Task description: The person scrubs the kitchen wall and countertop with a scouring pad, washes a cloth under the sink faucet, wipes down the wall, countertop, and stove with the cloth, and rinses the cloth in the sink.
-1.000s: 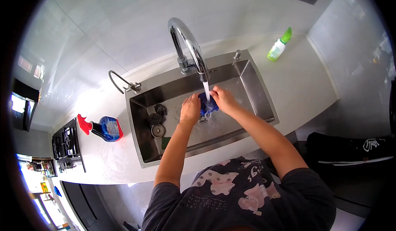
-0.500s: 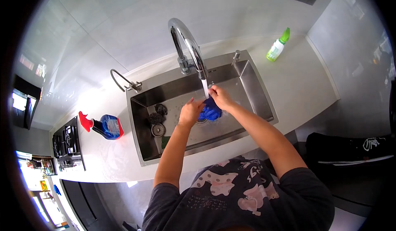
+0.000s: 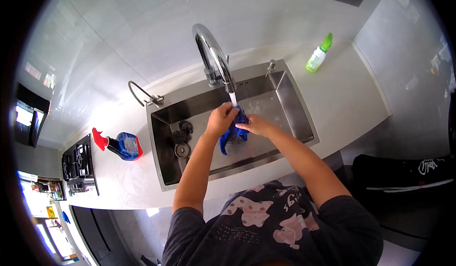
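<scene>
A wet blue cloth (image 3: pixel 232 134) hangs between my two hands over the sink (image 3: pixel 270 105). My left hand (image 3: pixel 221 118) pinches its upper part right under the stream from the chrome faucet (image 3: pixel 209 42). Lower and to the right, my right hand (image 3: pixel 256 124) grips the cloth's side with its thumb and fingers. Water runs onto the cloth and the fingertips. The cloth's lower end dangles down towards the sink floor, partly covering the drain.
Dark scrubbers (image 3: pixel 182 132) and a metal drain strainer (image 3: pixel 182 150) lie at the sink's left. A red-topped spray bottle (image 3: pixel 124 146) stands on the left counter, a green-and-white one (image 3: pixel 317 58) on the right. A small curved tap (image 3: pixel 142 93) rises behind.
My left hand has moved up to the stream, and my right hand has come down. The bunched cloth now hangs stretched out, its end reaching lower left.
</scene>
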Available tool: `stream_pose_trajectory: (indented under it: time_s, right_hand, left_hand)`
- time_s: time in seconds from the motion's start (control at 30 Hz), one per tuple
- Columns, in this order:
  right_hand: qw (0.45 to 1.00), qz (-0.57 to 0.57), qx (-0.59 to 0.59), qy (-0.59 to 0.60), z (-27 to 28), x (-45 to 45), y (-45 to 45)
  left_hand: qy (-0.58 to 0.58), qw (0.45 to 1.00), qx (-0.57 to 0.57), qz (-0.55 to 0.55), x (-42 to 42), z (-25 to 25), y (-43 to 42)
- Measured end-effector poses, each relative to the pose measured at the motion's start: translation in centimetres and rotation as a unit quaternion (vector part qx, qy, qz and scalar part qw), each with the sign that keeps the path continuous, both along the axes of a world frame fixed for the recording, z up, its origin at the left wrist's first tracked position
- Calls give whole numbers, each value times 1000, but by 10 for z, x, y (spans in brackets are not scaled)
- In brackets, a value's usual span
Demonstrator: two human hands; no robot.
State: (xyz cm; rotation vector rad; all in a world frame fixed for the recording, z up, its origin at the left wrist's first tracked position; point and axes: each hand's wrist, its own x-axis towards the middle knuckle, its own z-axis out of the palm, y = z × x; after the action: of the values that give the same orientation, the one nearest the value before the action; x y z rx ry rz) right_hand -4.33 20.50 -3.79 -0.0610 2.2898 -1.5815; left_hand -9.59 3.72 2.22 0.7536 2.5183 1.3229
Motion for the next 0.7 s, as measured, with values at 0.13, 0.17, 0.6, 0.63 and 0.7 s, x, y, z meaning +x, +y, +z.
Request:
stream_pose_trajectory:
  time_s: [0.13, 0.17, 0.6, 0.63, 0.7]
  right_hand:
    - [987, -75, -130, -54, -13, -2, -5]
    - [979, -89, -176, -50, -3, -2, -7]
    - [945, -162, 98, 266, 37, 32, -55]
    - [932, -144, 105, 315, 22, 35, -61]
    - [905, -127, 124, 385, 11, 33, -73]
  left_hand:
    - [69, 988, 67, 117, -21, -31, -7]
    - [68, 988, 67, 119, -24, -50, -9]
    - [-611, 498, 615, -25, 7, -193, 30]
    - [-625, 441, 639, 88, 5, -204, 34]
    - [-579, 436, 688, 49, 19, -171, 35]
